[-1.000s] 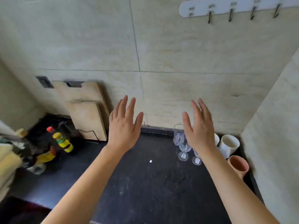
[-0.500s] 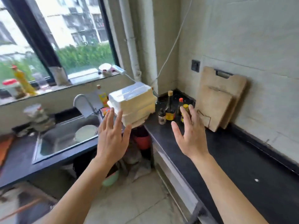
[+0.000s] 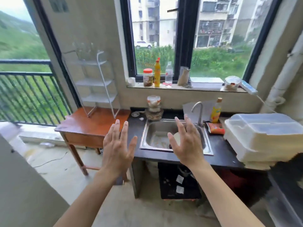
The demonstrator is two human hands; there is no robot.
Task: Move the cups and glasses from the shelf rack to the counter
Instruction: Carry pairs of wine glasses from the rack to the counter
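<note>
A white wire shelf rack (image 3: 98,82) stands on a small wooden table (image 3: 91,126) at the left, beside the balcony door. Its shelves look bare; I see no cups or glasses on it. My left hand (image 3: 117,149) is raised in front of me with fingers spread and nothing in it, to the right of and nearer than the table. My right hand (image 3: 186,143) is also held up, fingers apart and empty, in front of the sink. The dark counter (image 3: 219,154) runs from the sink to the right edge of the head view.
A steel sink (image 3: 157,136) with a tap (image 3: 197,110) sits in the counter. Stacked jars (image 3: 153,108) stand behind it, a yellow bottle (image 3: 216,110) at its right. A large white lidded box (image 3: 265,136) fills the right counter. Bottles (image 3: 157,72) line the windowsill.
My view has swung left, from the counter corner with the glasses and cups, past the cutting boards, to the sink and shelf rack. Both hands stay raised, empty and spread.
</note>
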